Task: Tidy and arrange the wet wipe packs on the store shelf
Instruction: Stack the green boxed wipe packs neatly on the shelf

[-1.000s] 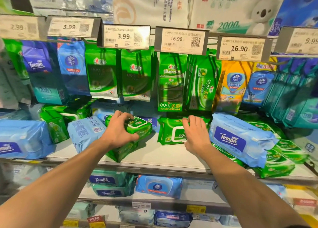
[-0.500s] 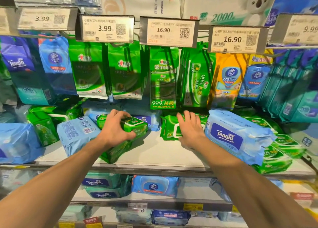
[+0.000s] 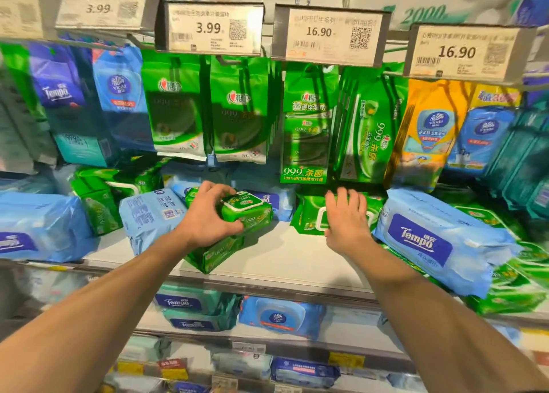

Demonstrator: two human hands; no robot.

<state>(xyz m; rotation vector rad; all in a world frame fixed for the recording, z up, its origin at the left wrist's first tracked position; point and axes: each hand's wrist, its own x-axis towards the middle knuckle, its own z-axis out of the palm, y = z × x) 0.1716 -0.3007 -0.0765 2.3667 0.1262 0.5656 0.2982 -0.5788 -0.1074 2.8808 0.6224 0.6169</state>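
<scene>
Left hand: the left hand (image 3: 208, 217) is seen curled round a green wipe pack (image 3: 246, 211), thumb at its near edge, fingers over the far side; the grip is kept on the pack exactly as a second ago.
Held pack: it is carried on top of a second green pack (image 3: 217, 254) near the front of the shelf (image 3: 285, 262), white lid facing up, tilted slightly.
Right hand: the right hand (image 3: 346, 217) is laid flat, fingers straight and spread, on a flat green pack (image 3: 309, 214) at the back of the shelf; nothing is clasped, the grip is wide.
Change: the right hand has been pushed a little farther over the flat pack than a second ago; the packs themselves are barely shifted.
Neighbours: a pale blue pack (image 3: 151, 214) is seen just left of the left hand, a big blue Tempo pack (image 3: 430, 241) just right of the right hand, resting on more green packs.
Above: green pouches (image 3: 237, 110) are hung beneath price tags (image 3: 212, 27) marked 3.99 and 16.90.
Camera: the view has been drawn closer to the shelf.
</scene>
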